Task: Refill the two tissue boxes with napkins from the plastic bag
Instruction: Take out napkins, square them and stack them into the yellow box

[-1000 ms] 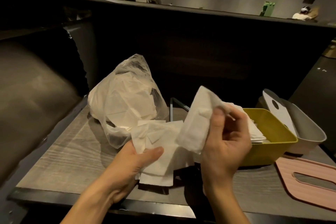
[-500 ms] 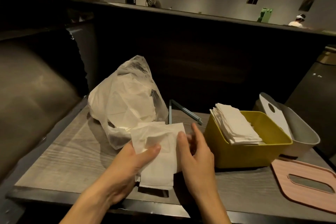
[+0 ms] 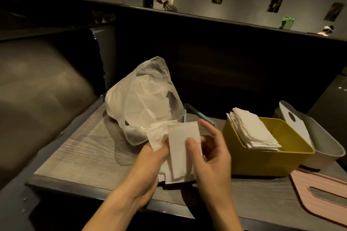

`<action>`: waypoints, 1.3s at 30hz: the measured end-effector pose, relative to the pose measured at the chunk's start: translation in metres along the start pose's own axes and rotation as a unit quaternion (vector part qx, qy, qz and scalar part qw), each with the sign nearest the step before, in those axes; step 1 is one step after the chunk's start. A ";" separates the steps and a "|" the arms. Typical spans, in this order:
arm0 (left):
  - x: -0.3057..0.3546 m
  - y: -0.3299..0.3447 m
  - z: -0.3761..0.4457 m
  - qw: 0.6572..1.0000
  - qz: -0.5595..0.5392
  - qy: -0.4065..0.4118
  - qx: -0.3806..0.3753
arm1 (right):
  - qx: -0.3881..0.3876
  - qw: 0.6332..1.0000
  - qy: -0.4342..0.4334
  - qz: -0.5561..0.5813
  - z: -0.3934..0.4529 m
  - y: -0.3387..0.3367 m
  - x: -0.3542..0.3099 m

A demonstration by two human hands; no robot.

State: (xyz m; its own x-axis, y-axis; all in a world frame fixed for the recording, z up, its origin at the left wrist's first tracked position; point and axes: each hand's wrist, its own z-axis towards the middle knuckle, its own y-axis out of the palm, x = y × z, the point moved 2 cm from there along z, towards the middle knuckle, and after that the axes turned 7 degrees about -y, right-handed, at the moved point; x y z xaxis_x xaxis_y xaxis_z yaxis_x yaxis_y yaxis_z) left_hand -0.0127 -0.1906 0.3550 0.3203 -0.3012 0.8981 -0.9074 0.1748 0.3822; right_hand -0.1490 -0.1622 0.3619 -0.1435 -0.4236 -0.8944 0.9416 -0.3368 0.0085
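Note:
A clear plastic bag (image 3: 142,99) full of white napkins sits at the table's back left. In front of it my left hand (image 3: 150,167) grips a small stack of napkins (image 3: 180,152) from below. My right hand (image 3: 210,157) pinches the top napkin of that stack between thumb and fingers. To the right stands a yellow tissue box (image 3: 266,163) with a tilted pile of napkins (image 3: 251,129) in it. Behind it is a grey tissue box (image 3: 330,148) with its white lid (image 3: 293,122) leaning inside.
A pink slotted lid (image 3: 319,197) lies flat at the front right of the wooden table (image 3: 78,148). A thin metal stand (image 3: 199,114) rises behind the napkins. A dark padded seat back runs along the left. People stand far off beyond the partition.
My right hand put one napkin into the yellow box, came back to the stack in my left hand, and now pinches the top napkin.

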 end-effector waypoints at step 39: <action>-0.012 0.007 0.001 0.978 0.164 0.117 0.060 | -0.122 0.988 0.078 -0.047 -0.003 -0.023 0.011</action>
State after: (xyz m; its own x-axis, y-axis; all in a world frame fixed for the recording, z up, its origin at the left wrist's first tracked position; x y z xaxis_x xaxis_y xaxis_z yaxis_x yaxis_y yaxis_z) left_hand -0.0230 -0.1863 0.3468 0.0471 -0.0220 0.9986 -0.9927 0.1104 0.0492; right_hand -0.1712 -0.1563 0.3502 -0.2029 -0.2593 -0.9442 0.9745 -0.1479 -0.1688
